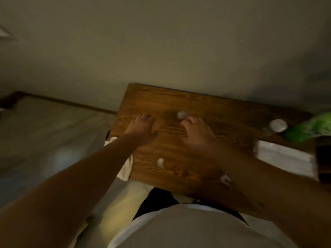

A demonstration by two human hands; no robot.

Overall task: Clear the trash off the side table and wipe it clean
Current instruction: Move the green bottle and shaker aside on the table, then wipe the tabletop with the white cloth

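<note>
The dark wooden side table [179, 101] stands against the wall. Three small white crumpled scraps lie on it: one [181, 114] near the middle, one [160, 162] toward the front, one [225, 179] at the front edge beside my right forearm. My left hand [141, 127] hovers over the table's left part with fingers loosely curled, holding nothing I can see. My right hand [194, 128] is over the middle, fingers curled down, its fingertips just short of the middle scrap. A white cloth [125, 169] hangs at the table's left edge under my left forearm.
At the table's right end stand a clear bottle with a white cap [277, 125], a green bag [308, 129] and a white box-like stack [284, 156]. The wall runs right behind the table. Pale floor lies to the left.
</note>
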